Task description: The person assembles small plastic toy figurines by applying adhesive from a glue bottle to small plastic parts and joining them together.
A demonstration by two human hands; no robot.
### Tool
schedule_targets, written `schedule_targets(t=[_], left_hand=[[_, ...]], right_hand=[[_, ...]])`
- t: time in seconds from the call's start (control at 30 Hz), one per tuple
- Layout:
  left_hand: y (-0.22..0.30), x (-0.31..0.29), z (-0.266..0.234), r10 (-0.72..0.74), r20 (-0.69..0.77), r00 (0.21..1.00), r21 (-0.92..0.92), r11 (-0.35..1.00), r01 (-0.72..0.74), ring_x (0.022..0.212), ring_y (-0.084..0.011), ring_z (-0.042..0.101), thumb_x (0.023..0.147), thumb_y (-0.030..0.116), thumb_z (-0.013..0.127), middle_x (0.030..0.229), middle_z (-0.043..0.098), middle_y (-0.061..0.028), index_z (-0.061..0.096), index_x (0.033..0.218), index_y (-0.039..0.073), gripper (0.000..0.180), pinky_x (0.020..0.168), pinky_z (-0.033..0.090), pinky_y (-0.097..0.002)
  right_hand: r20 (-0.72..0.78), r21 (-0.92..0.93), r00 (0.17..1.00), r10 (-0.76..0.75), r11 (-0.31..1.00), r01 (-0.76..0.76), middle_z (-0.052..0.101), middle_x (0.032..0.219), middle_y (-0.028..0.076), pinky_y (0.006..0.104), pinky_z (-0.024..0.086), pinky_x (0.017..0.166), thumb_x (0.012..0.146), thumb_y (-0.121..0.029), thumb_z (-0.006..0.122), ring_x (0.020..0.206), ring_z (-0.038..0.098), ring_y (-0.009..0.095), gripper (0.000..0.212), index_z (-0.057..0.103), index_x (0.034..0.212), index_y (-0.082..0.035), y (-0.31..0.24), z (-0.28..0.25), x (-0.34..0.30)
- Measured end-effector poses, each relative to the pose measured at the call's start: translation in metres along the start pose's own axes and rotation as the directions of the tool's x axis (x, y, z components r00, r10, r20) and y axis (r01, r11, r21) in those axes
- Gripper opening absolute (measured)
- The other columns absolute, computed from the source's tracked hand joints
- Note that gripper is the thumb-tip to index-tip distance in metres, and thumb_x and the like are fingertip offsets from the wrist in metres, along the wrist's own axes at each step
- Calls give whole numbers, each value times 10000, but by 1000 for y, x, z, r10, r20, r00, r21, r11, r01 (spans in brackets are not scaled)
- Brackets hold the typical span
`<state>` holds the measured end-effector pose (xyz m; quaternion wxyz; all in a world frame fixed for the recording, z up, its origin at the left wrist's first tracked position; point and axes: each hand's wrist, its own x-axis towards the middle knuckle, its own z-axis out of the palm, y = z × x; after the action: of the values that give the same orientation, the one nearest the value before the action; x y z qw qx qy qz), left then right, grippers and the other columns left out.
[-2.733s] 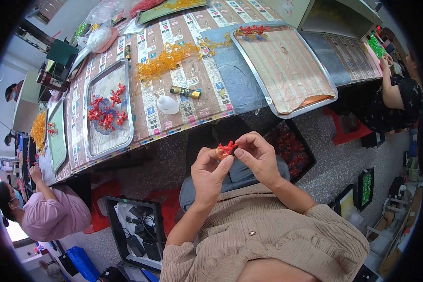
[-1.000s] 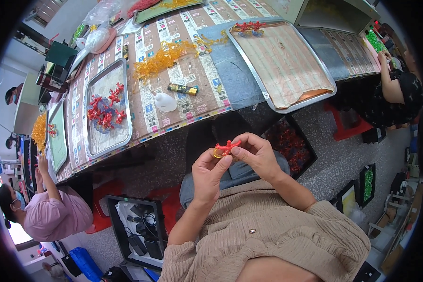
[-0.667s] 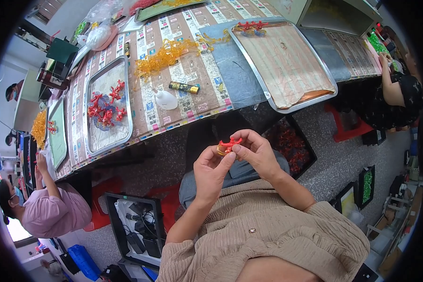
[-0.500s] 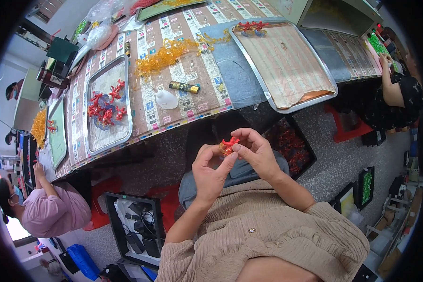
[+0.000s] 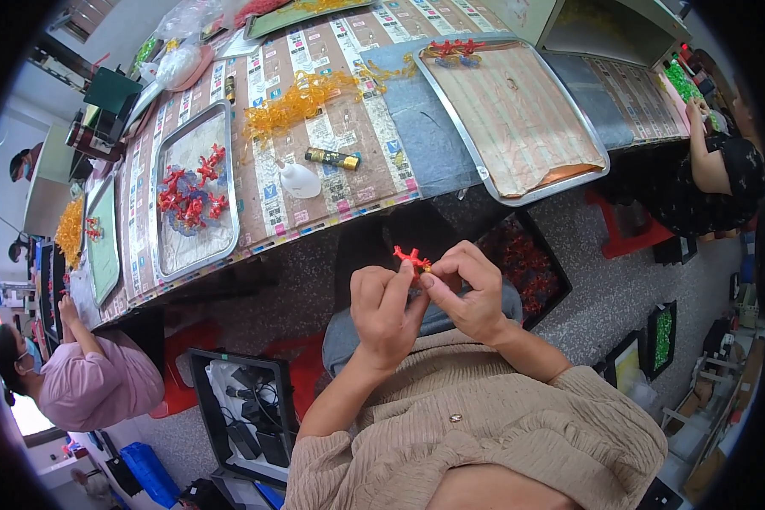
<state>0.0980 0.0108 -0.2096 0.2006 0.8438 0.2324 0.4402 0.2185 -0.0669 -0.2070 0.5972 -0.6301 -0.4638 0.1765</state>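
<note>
Above my lap, both hands are closed on one small red branched plastic piece (image 5: 408, 254). My left hand (image 5: 380, 313) pinches it between thumb and fingers from the left. From the right, my right hand (image 5: 472, 297) grips its lower end, where a bit of yellow shows. The part between the fingertips is hidden. Similar red pieces with translucent bluish parts lie heaped in a metal tray (image 5: 235, 223) on the table ahead to the left.
A paper-lined tray (image 5: 518, 110) sits at the table's right, red pieces at its far end. Yellow strips (image 5: 302, 102), a white squeeze bottle (image 5: 299, 180) and a battery-like cylinder (image 5: 332, 158) lie between trays. A black bin (image 5: 531, 268) of red pieces stands below. People sit left and right.
The red piece has turned, so its branches now point up above my fingertips. My left hand has rolled over, its fingers more curled, and my right fingers have curled in closer.
</note>
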Motion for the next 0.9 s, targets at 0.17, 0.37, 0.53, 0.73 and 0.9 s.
schedule_targets(t=[0.17, 0.37, 0.53, 0.73, 0.9], left_hand=[[2, -2, 2, 77, -26, 997, -73, 994, -78, 740, -249, 519, 578, -17, 791, 819, 507, -74, 651, 940, -5, 388, 610, 424, -349], [4, 6, 0, 131, -64, 989, -88, 987, -136, 763, -258, 551, 590, -39, 782, 834, 527, -76, 639, 872, 10, 320, 629, 462, -342], [4, 8, -5, 175, -63, 983, -90, 980, -180, 791, -271, 576, 612, -36, 779, 854, 550, -88, 633, 842, 9, 276, 667, 495, -352], [3, 7, -6, 202, -50, 978, -209, 956, -208, 890, -270, 611, 647, -32, 790, 933, 565, -80, 616, 860, 28, 281, 845, 530, -420], [5, 7, -9, 199, -46, 979, -201, 958, -204, 938, -293, 630, 658, -43, 782, 972, 595, -103, 625, 878, 18, 278, 891, 513, -450]], right_hand=[[-21, 32, 1000, 14, 999, -13, 533, 781, 35, 198, 382, 504, 787, -12, 693, 619, 491, 62, 60, 634, 798, -11, 1, -2, 0], [76, 298, 975, 207, 929, -220, 536, 863, 18, 195, 429, 576, 803, -43, 704, 708, 516, 55, 107, 622, 865, -14, 7, -8, -1], [310, 611, 859, 408, 607, -509, 566, 1024, 70, 236, 498, 724, 823, -132, 709, 825, 571, 109, 353, 555, 1116, -8, 6, -12, 5], [600, 647, 773, 209, 442, -621, 561, 1227, 117, 345, 425, 1001, 790, -263, 740, 1137, 544, 188, 679, 448, 1319, 44, 8, -17, 10], [586, 658, 784, 203, 445, -607, 570, 1216, 128, 333, 432, 992, 795, -284, 734, 1121, 556, 185, 645, 486, 1281, 60, 7, -17, 9]])
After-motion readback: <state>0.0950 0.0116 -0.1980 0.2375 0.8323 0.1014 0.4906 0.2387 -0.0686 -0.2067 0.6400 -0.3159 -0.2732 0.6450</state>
